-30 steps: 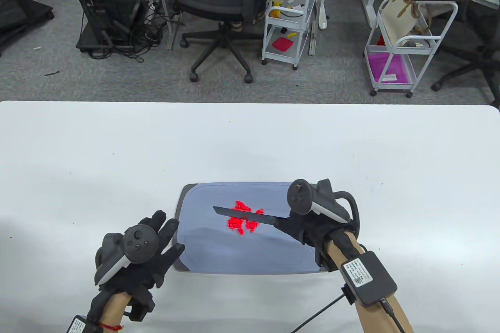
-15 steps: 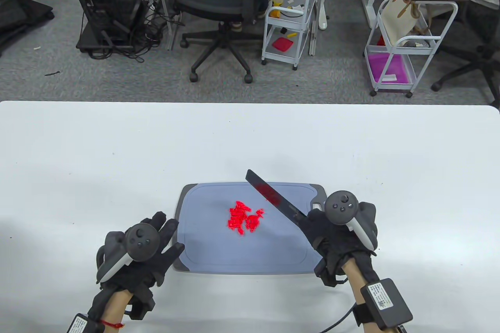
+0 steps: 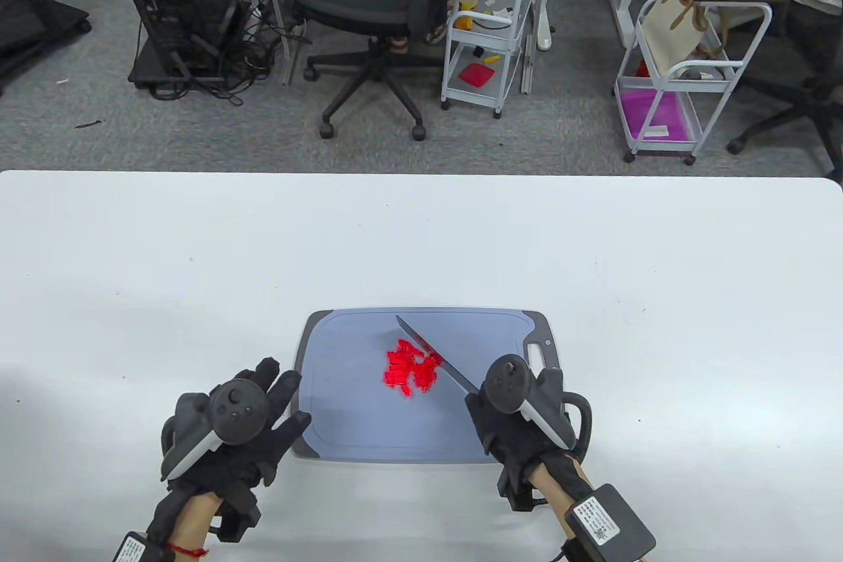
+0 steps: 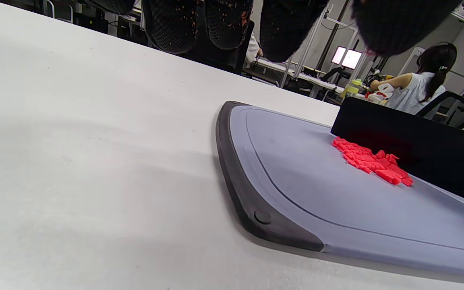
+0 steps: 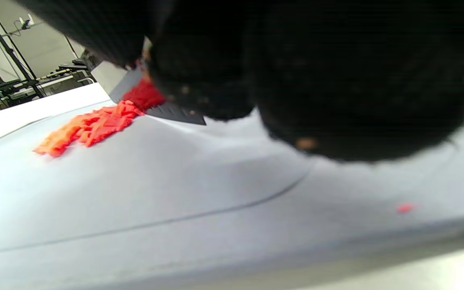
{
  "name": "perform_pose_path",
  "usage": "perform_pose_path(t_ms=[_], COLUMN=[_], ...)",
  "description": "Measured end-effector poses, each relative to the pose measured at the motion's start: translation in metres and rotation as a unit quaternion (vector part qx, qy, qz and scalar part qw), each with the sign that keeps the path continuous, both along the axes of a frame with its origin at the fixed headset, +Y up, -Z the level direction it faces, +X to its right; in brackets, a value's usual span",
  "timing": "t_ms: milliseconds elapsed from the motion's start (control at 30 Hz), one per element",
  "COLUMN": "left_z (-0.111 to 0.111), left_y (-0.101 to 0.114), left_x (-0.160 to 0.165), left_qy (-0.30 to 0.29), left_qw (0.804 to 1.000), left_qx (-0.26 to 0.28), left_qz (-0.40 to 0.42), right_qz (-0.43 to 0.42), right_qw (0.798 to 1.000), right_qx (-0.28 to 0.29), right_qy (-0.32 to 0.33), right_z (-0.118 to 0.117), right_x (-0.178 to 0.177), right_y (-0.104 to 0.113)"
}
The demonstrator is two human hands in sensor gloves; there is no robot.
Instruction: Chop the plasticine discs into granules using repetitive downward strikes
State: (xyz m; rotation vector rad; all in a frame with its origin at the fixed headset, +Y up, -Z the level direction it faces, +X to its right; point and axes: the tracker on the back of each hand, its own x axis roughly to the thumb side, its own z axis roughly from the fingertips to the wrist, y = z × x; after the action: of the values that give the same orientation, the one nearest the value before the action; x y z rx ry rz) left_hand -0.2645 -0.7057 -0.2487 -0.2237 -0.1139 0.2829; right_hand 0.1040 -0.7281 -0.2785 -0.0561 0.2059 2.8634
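A pile of red plasticine pieces lies in the middle of a blue-grey cutting board. My right hand grips the handle of a black knife. The blade slants up-left and its edge rests against the right side of the pile. In the left wrist view the blade stands behind the pieces. In the right wrist view the blade touches the pieces. My left hand lies flat with fingers spread at the board's left edge, holding nothing.
The board's dark rim and hanging hole sit on a white table. One stray red crumb lies near the board's right edge. Beyond the table stand an office chair and two white carts.
The knife rose off the pile and swung right, then came back down at a slant against the pile's right side. The pieces are bunched closer together. The left hand stayed put.
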Motion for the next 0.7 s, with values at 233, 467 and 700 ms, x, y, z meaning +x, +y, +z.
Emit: perform_pose_path(t_ms=[233,467,700], left_z=[-0.001,0.0,0.0], left_y=[0.0,0.0,0.0], left_x=[-0.001,-0.003,-0.002], left_qy=[0.001,0.002,0.0], left_qw=[1.0,1.0,1.0], left_qx=[-0.001,-0.001,-0.005], left_qz=[0.002,0.002,0.002], right_qz=[-0.079,-0.157,-0.193], right_qw=[0.997,0.977,0.969], right_qx=[-0.002,-0.139,-0.156], right_qy=[0.017,0.03,-0.013], right_z=[0.008,0.009,-0.014], right_x=[-0.018,-0.042,-0.008], right_y=[0.023,-0.008,-0.022])
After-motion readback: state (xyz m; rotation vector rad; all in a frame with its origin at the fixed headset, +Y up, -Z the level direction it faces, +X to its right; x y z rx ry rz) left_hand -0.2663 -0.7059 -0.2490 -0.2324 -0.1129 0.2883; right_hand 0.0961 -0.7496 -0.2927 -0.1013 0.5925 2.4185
